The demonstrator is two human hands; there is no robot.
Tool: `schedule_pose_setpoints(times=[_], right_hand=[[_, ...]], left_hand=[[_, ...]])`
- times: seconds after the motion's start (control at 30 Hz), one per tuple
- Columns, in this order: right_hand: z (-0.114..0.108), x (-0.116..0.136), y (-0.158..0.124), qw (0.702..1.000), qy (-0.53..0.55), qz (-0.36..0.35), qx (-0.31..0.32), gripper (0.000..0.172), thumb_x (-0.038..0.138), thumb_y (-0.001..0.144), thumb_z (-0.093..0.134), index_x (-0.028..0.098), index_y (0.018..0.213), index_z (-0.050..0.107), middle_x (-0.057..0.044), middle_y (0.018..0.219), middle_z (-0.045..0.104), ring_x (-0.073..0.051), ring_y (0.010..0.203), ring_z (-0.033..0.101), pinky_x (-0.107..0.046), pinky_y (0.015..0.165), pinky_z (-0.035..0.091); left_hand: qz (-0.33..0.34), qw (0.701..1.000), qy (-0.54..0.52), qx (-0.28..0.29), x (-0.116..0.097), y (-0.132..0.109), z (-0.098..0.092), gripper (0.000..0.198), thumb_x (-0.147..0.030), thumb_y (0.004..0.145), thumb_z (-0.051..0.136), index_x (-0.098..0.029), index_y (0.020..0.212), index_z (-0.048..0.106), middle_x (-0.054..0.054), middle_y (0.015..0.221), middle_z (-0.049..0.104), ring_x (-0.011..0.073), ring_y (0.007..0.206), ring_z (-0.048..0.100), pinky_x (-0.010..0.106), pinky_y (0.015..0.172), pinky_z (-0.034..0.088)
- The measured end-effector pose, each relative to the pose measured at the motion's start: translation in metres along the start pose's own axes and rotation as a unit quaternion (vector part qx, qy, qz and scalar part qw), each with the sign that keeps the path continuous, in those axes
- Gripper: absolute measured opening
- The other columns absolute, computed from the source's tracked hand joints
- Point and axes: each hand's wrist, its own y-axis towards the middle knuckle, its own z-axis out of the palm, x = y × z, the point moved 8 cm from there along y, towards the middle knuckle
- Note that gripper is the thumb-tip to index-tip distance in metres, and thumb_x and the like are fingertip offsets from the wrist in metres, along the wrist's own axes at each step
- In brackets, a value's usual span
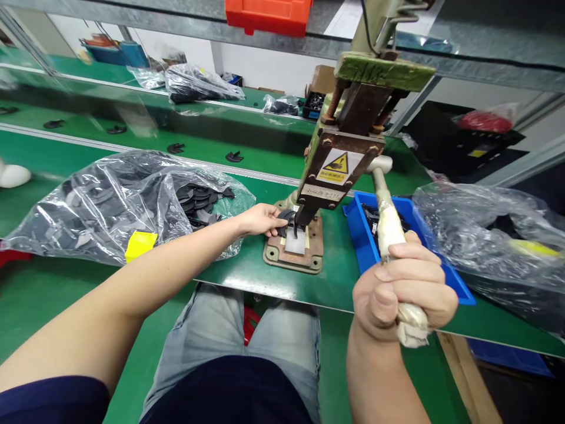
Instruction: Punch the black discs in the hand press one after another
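Note:
A green hand press [339, 147] stands on the bench in front of me. My left hand [265, 221] pinches a dark curved plastic piece [286, 221] on the press base, right under the ram [308, 213]. Whether the ram touches the piece I cannot tell. My right hand [406, 285] is wrapped around the press lever [389, 227], whose grip is bound in pale tape. Left of the press lies a clear plastic bag [132, 206] with many similar dark pieces [200, 203] showing at its mouth.
A blue bin [357, 235] with small dark parts stands right of the press, beside another plastic bag [494, 235]. Behind runs a green belt [265, 168] carrying several spaced dark pieces [233, 156]. A metal shelf [176, 15] with a red case [269, 15] crosses above.

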Motion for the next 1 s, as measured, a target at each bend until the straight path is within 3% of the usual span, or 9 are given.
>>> schedule_pose_setpoints(times=[0.17,0.37,0.5,0.63,0.77,0.87,1.0], right_hand=[[0.001,-0.001,-0.001,1.000,-0.006,0.005,-0.013,0.042,0.045,0.083,0.075,0.024,0.061,0.045,0.004,0.059,0.045,-0.019,0.079,0.063,-0.057,0.100,0.054],[0.004,-0.002,-0.001,0.995,0.015,-0.021,-0.096,0.048,0.041,0.081,0.073,0.023,0.055,0.036,0.005,0.055,0.038,-0.014,0.070,0.058,-0.048,0.092,0.056],[0.004,-0.002,-0.001,0.996,0.020,-0.014,-0.090,0.047,0.041,0.082,0.074,0.023,0.058,0.038,0.005,0.056,0.040,-0.014,0.073,0.059,-0.048,0.095,0.056],[0.001,0.000,0.001,1.000,0.004,0.003,-0.015,0.036,0.038,0.083,0.075,0.024,0.065,0.047,0.005,0.061,0.049,-0.018,0.080,0.063,-0.056,0.102,0.054],[0.000,0.005,0.001,0.998,-0.017,-0.012,0.053,0.031,0.039,0.086,0.072,0.024,0.069,0.051,0.004,0.064,0.054,-0.018,0.085,0.067,-0.060,0.104,0.055],[0.000,0.004,0.001,0.999,-0.018,-0.004,0.042,0.032,0.040,0.087,0.072,0.024,0.070,0.050,0.004,0.065,0.053,-0.018,0.086,0.067,-0.061,0.105,0.054],[0.000,0.004,0.000,1.000,0.003,-0.007,-0.009,0.033,0.040,0.086,0.074,0.025,0.069,0.050,0.004,0.063,0.049,-0.018,0.082,0.064,-0.058,0.103,0.054]], left_hand=[[-0.005,1.000,-0.006,-0.006,0.003,0.003,-0.001,0.029,-0.030,0.086,0.085,-0.015,0.077,0.061,0.002,0.061,0.068,0.0102,0.053,0.066,0.018,0.050,0.052],[-0.097,0.995,0.032,0.018,0.005,0.008,0.000,0.031,-0.031,0.085,0.085,-0.015,0.071,0.062,0.000,0.051,0.063,0.0089,0.044,0.059,0.016,0.043,0.044],[-0.133,0.990,0.024,0.038,0.003,0.012,0.008,0.031,-0.029,0.082,0.087,-0.015,0.068,0.063,0.002,0.051,0.064,0.0083,0.041,0.057,0.016,0.042,0.043],[-0.104,0.993,0.009,0.051,0.002,0.013,0.012,0.031,-0.028,0.083,0.087,-0.015,0.072,0.061,0.002,0.053,0.064,0.0097,0.044,0.061,0.017,0.045,0.048],[-0.042,0.997,-0.025,0.057,-0.002,0.007,0.008,0.028,-0.030,0.083,0.086,-0.015,0.089,0.063,0.002,0.072,0.072,0.0112,0.056,0.070,0.017,0.049,0.051],[-0.032,0.998,-0.007,0.046,-0.002,0.003,0.003,0.031,-0.036,0.086,0.084,-0.017,0.099,0.063,0.003,0.083,0.075,0.0127,0.060,0.073,0.018,0.051,0.053],[-0.014,0.998,0.032,0.049,-0.003,0.003,0.003,0.033,-0.043,0.086,0.083,-0.016,0.094,0.064,0.004,0.082,0.074,0.0134,0.060,0.073,0.018,0.048,0.048]])
